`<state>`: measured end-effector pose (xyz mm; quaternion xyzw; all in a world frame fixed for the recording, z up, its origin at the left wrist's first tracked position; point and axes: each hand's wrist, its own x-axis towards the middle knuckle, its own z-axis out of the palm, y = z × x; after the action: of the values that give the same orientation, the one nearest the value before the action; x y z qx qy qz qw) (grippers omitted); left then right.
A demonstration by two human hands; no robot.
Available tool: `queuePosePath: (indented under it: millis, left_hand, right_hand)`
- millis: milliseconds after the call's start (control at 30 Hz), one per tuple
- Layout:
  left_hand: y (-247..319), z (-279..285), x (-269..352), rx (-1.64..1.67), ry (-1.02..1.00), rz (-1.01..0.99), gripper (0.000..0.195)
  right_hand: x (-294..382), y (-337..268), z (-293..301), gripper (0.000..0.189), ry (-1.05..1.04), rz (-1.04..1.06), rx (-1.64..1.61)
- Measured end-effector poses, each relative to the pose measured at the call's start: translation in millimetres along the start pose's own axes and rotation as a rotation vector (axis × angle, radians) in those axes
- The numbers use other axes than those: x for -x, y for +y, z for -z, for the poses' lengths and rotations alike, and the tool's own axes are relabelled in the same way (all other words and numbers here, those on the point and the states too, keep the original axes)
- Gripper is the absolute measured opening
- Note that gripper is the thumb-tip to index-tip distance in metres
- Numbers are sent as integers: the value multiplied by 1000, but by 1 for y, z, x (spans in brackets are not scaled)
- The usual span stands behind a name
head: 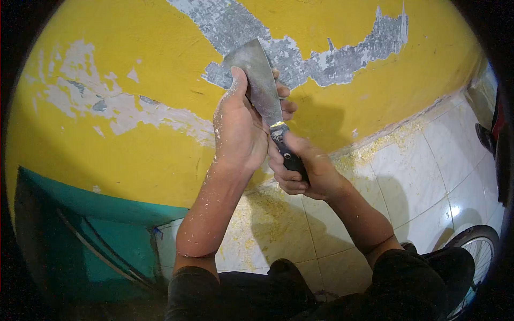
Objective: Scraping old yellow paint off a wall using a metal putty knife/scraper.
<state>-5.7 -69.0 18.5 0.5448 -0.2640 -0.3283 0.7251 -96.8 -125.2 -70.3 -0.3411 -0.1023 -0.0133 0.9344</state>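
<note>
My right hand (309, 166) grips the black handle (295, 158) of a paint scraper. The scraper's wide metal blade (257, 76) points up and away from me, in front of the wall. Around the blade lies my left hand (243, 124), its thumb on the near face and its fingertips showing past the far edge. White dust and flakes cover that hand and forearm. Behind the blade, the yellow painted wall (160, 60) has a long stripped band of bare grey surface (341, 62). Another patch of pale, partly stripped wall (116, 104) spreads to the left.
Yellow paint flakes (265, 216) litter the white floor tiles (409, 172) along the wall's foot. At lower left is a green-walled recess (116, 240) with thin dark tubes or cables (104, 257). A bicycle wheel (478, 248) stands at lower right, near my leg.
</note>
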Motion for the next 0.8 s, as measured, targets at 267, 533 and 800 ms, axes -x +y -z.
queuePosePath:
  millis: [267,533,800]
  left_hand:
    - [-4,-5,2,5,-23,50,52]
    - [-8,-8,4,-41,127,21,47]
    - [-6,-4,0,-24,81,-24,51]
  right_hand:
    - [0,4,1,47,-56,3,-255]
    - [1,6,-9,45,53,6,-172]
    - [3,-1,-16,45,74,-16,-160]
